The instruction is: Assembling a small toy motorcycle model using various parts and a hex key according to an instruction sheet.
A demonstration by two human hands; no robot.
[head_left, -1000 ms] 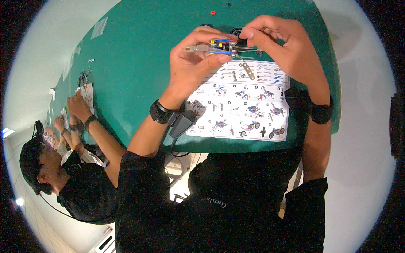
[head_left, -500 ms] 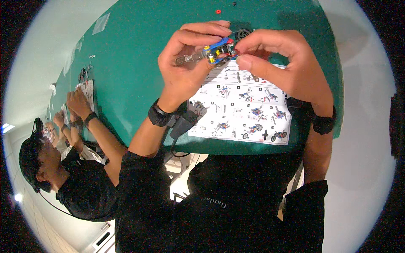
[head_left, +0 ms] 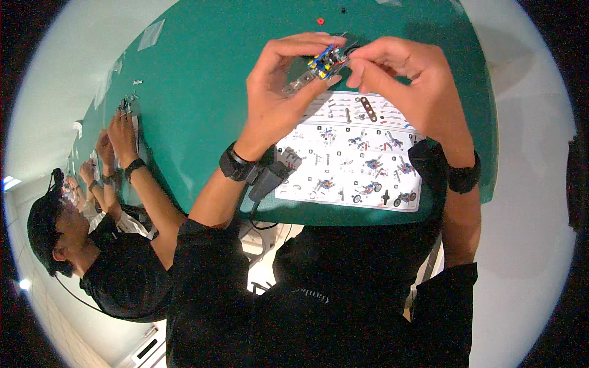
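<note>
My left hand (head_left: 270, 101) holds a small part-built toy vehicle model (head_left: 326, 64) between thumb and fingers, above the table. The model has blue side plates, yellow bits and metal fasteners, and a clear piece (head_left: 298, 83) sticks out toward my left palm. My right hand (head_left: 420, 89) is closed in a pinch at the model's right end; whatever its fingertips grip is too small to tell. Just behind that fingertip contact shows part of a dark wheel (head_left: 353, 50). Beneath both hands lies a white printed instruction sheet (head_left: 331, 168) with step pictures.
On the green table (head_left: 202, 92), beyond my hands, lie a red ring (head_left: 320, 21) and a tiny black piece (head_left: 343, 10). At the left a co-worker's hand (head_left: 123, 138) is near small metal parts (head_left: 127, 101). A black device with a cable (head_left: 268, 182) hangs by my left wrist.
The model has turned in my left hand, its right end now tilted upward. Both hands have shifted slightly. The co-worker's hand has reached farther toward the small metal parts.
</note>
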